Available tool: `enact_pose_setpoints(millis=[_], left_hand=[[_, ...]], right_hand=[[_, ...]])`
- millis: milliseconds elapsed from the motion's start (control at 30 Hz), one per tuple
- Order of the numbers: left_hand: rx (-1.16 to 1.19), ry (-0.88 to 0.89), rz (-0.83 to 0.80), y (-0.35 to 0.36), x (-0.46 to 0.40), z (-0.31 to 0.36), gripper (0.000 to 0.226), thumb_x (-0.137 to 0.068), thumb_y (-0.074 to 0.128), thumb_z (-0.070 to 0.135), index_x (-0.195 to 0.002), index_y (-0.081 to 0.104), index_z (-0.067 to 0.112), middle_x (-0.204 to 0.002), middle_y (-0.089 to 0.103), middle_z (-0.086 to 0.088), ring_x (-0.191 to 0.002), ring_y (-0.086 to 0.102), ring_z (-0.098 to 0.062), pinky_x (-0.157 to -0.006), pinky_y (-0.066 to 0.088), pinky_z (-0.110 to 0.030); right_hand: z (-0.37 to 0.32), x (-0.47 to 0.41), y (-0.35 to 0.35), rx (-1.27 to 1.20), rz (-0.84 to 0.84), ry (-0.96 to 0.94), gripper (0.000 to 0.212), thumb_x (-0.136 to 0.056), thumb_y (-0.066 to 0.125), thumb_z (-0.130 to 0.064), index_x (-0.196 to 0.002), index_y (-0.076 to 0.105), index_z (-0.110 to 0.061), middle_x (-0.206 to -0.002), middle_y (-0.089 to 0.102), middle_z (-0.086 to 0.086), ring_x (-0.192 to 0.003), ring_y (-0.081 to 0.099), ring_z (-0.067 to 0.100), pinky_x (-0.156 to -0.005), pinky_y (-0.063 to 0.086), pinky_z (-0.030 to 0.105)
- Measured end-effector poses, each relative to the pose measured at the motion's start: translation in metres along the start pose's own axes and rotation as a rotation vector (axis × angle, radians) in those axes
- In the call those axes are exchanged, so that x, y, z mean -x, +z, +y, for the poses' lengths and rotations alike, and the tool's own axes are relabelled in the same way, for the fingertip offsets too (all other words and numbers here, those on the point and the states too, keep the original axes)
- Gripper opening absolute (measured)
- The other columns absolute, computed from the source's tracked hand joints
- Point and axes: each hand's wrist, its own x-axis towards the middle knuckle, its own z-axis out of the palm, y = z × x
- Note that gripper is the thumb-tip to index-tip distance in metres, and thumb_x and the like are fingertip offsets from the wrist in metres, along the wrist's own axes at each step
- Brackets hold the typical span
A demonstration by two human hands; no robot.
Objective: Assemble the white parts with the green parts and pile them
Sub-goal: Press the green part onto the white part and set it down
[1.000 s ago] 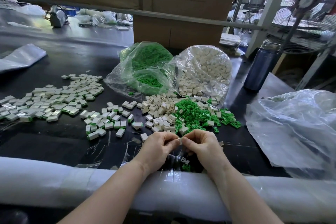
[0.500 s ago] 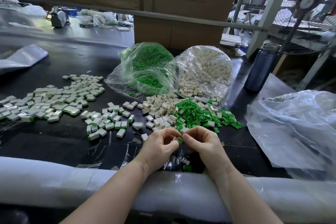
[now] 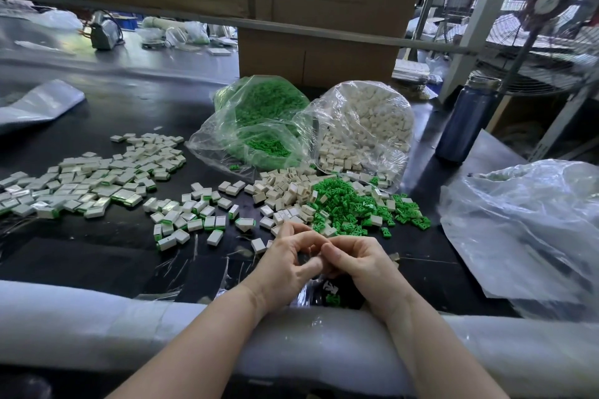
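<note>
The green part seen earlier between the fingertips is now hidden: left hand (image 3: 285, 264) and right hand (image 3: 358, 264) meet, fingers curled; their hold cannot be told. Loose white parts (image 3: 285, 193) and green parts (image 3: 346, 204) lie just beyond on the surface (image 3: 97, 253), bags behind.

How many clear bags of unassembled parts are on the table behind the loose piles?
2: the bag of green parts sits behind the loose piles at centre, and the bag of white parts is directly to its right, touching it. Other plastic sheeting nearby may hide more.
</note>
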Motion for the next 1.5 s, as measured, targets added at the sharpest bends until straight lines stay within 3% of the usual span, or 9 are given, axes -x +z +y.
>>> enact_pose_setpoints(millis=[133, 333, 833, 1033, 1167, 1500], left_hand=[[-0.036, 0.005, -0.024, 0.0004, 0.0008, 0.0012, 0.02, -0.084, 0.057, 0.001, -0.092, 0.064, 0.019, -0.11, 0.04, -0.006, -0.108, 0.048, -0.015, -0.099, 0.043, -0.025], [-0.088, 0.02, -0.028, 0.002, -0.0002, 0.0007, 0.017, -0.084, 0.058, 0.003, -0.093, 0.064, 0.016, -0.108, 0.041, -0.004, -0.103, 0.049, -0.015, -0.091, 0.045, -0.016], [-0.114, 0.033, -0.026, 0.004, -0.0014, -0.0025, 0.019, -0.083, 0.058, 0.004, -0.089, 0.061, 0.022, -0.105, 0.041, 0.001, -0.102, 0.049, -0.016, -0.094, 0.044, -0.022], [-0.066, 0.019, -0.025, 0.0019, -0.0006, 0.0008, 0.015, -0.085, 0.054, 0.002, -0.095, 0.063, 0.01, -0.107, 0.042, -0.004, -0.101, 0.051, -0.022, -0.094, 0.046, -0.029], [-0.052, 0.021, -0.039, 0.002, 0.0003, 0.0022, 0.013, -0.085, 0.056, 0.001, -0.094, 0.063, 0.007, -0.108, 0.042, -0.007, -0.1, 0.052, -0.026, -0.093, 0.048, -0.034], [-0.093, 0.032, -0.026, 0.0035, -0.0005, 0.0003, 0.015, -0.084, 0.057, 0.003, -0.094, 0.064, 0.011, -0.107, 0.042, -0.003, -0.102, 0.051, -0.02, -0.093, 0.046, -0.029]], right_hand=[[-0.0008, 0.0011, -0.0008, -0.017, 0.02, 0.014, 0.012, -0.083, 0.061, -0.009, -0.084, 0.073, -0.006, -0.067, 0.069, 0.004, -0.061, 0.063, 0.01, -0.059, 0.051, 0.019], [-0.0037, 0.003, -0.0003, -0.033, 0.039, 0.05, 0.016, -0.078, 0.064, -0.011, -0.087, 0.073, -0.001, -0.074, 0.069, 0.015, -0.067, 0.064, 0.021, -0.066, 0.054, 0.029], [-0.006, 0.0037, 0.0011, -0.016, 0.078, 0.06, 0.014, -0.083, 0.061, -0.001, -0.078, 0.074, -0.004, -0.064, 0.067, 0.01, -0.058, 0.062, 0.014, -0.055, 0.05, 0.022], [-0.0055, 0.0028, 0.0023, -0.045, 0.066, 0.049, 0.017, -0.075, 0.067, -0.016, -0.083, 0.074, -0.003, -0.07, 0.069, 0.01, -0.064, 0.064, 0.015, -0.061, 0.052, 0.023], [-0.0066, 0.0039, 0.0001, -0.033, 0.053, 0.06, 0.011, -0.08, 0.064, -0.008, -0.082, 0.073, -0.002, -0.065, 0.067, 0.007, -0.059, 0.062, 0.013, -0.056, 0.05, 0.021], [-0.0053, 0.0024, 0.0025, 0.007, 0.105, 0.057, 0.019, -0.083, 0.062, 0.0, -0.07, 0.074, -0.007, -0.056, 0.064, 0.005, -0.051, 0.057, 0.01, -0.052, 0.047, 0.019]])
